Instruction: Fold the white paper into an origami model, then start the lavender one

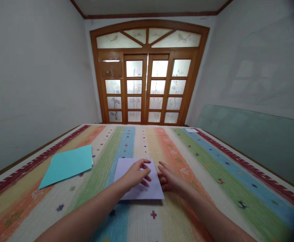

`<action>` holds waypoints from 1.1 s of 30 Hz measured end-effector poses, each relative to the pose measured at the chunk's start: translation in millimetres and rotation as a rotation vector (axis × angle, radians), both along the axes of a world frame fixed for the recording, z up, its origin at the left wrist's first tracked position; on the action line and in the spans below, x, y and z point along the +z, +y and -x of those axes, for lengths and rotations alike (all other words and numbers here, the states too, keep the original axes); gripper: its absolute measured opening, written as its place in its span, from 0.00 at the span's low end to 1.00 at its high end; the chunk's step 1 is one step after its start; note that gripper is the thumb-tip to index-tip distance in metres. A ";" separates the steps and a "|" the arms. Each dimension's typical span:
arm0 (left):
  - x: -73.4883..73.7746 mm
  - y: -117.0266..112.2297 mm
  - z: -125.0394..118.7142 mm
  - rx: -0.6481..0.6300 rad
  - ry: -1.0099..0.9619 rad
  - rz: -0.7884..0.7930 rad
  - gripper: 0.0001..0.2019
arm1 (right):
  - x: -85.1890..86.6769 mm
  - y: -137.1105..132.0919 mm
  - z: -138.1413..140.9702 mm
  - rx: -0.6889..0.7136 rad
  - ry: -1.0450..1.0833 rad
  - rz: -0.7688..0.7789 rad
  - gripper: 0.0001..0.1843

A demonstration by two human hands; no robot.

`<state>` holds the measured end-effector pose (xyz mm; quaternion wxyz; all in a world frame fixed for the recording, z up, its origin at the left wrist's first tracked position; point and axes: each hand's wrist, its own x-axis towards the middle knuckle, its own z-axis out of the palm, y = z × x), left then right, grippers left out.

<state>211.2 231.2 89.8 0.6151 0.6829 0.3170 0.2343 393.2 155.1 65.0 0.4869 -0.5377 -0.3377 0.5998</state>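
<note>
Pale walls (33, 67) flank the view; between them a striped cloth (227, 164) covers the broad surface in front of the person. Beyond its far edge, wood-framed doors (136, 77) with frosted panes; along the right side, a greenish panel (258, 141). On the cloth, left of centre, a turquoise sheet (68, 164) lies askew, well apart from both hands, something white showing at its right edge. A lilac sheet (137, 194) lies flat near the middle, directly before the person. Key relation: the lilac sheet is below the left hand (136, 174) and immediately left of the right hand (171, 178), whose fingertips are at its right edge; contact there cannot be told. Left hand is over the sheet's area, hence nearer its centre. Long axis judged to run away from the person, though foreshortening leaves this uncertain. Left hand: fingers loosely curled and parted, nothing pinched. Right hand: fingers slightly bent, gaps between them, no visible grip. Smallest item: a white slip (191, 130) at the far right of the cloth. Count: hands, two; lilac sheet, one visible; turquoise sheet, one visible, layers beneath not countable; white slip, one.
</note>
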 end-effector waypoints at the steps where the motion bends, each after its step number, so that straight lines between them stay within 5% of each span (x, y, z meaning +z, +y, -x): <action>1: -0.5 5.6 8.9 -0.004 0.022 -0.016 0.20 | -2.3 0.5 0.7 -0.011 -0.017 -0.017 0.43; 7: -13.2 55.8 84.1 0.244 0.445 -0.647 0.11 | -12.8 3.7 4.6 -0.077 -0.177 -0.106 0.46; 14: -42.9 68.6 107.3 0.353 0.621 -0.896 0.16 | -21.8 0.8 -0.4 -0.087 -0.411 -0.342 0.30; 18: -49.5 73.3 103.1 0.423 0.455 -0.741 0.25 | -19.3 -6.5 -4.3 -0.117 -0.460 -0.446 0.26; 26: -49.5 70.0 97.6 0.372 -0.157 0.143 0.33 | -18.7 -5.0 -4.3 -0.186 -0.191 -0.484 0.30; 30: -47.2 63.3 96.8 0.255 -0.268 0.272 0.25 | -16.5 -7.9 -4.2 -0.208 -0.083 -0.459 0.26; 33: -49.2 65.7 97.3 0.302 -0.329 0.288 0.20 | -14.5 -10.2 -5.6 -0.192 -0.002 -0.427 0.24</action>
